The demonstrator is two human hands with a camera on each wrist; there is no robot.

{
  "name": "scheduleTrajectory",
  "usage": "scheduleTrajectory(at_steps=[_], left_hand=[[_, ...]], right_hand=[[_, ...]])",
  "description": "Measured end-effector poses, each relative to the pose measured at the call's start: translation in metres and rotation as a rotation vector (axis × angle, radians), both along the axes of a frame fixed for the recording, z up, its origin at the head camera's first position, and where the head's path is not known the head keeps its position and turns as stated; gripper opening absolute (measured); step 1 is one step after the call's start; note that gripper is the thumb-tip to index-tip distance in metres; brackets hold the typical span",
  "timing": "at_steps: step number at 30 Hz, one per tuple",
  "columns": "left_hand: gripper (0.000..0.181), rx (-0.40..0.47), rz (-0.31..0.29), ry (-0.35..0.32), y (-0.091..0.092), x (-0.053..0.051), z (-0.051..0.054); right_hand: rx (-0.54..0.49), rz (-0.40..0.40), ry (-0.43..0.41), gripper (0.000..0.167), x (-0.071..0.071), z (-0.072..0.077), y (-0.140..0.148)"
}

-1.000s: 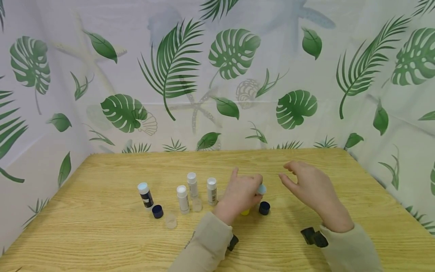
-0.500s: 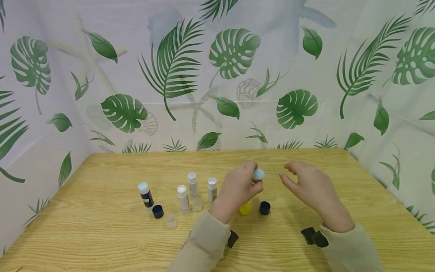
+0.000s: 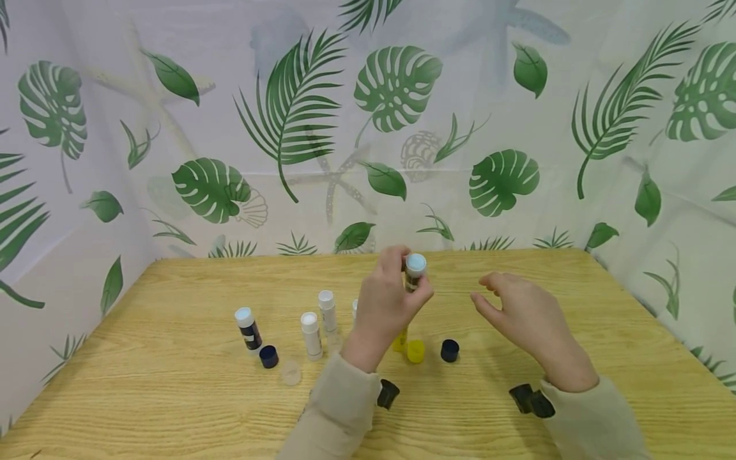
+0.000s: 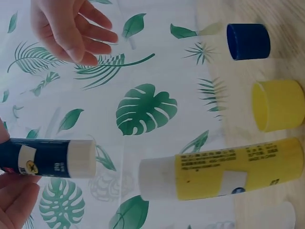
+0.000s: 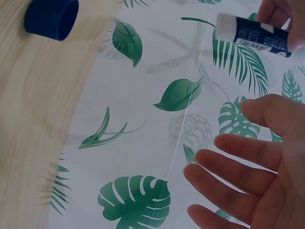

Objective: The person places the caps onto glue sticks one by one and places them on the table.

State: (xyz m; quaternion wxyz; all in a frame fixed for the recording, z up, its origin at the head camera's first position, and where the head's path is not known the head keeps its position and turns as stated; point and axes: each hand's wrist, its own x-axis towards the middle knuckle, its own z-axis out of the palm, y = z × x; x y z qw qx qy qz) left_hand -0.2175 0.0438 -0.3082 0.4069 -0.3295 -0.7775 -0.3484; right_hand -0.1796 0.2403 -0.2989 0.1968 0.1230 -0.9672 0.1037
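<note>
In the head view my left hand (image 3: 379, 300) holds a dark blue glue stick (image 3: 415, 267) upright above the table, pinched between thumb and fingers. Its cap is off and the white end faces up. A yellow glue stick (image 4: 238, 169) stands below, mostly behind the left hand in the head view. Beside it lie a yellow cap (image 3: 416, 351) and a dark blue cap (image 3: 450, 350). Off to the right, my right hand (image 3: 529, 319) is raised with relaxed, spread fingers and nothing in them.
Left on the wooden table (image 3: 172, 409) stand white glue sticks (image 3: 311, 335), one partly hidden by the left hand, and another dark blue glue stick (image 3: 248, 329). Near them lie a dark blue cap (image 3: 268, 356) and a clear cap (image 3: 291, 372). A leaf-print cloth (image 3: 437, 211) hangs behind.
My left hand has lifted the dark blue glue stick off the table area near the caps and carried it up and to the left. The right hand has stayed still.
</note>
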Motion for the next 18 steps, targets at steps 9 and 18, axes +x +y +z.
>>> scheduleTrajectory(at_steps=[9,18], left_hand=[[0.02,0.092,-0.087,0.047,-0.011,0.013,0.012],[0.017,0.061,-0.186,-0.049,-0.03,0.026,0.011]], right_hand=[[0.008,0.005,-0.018,0.033,-0.001,-0.002,-0.006],[-0.013,0.01,-0.021,0.032,0.002,0.003,-0.008]])
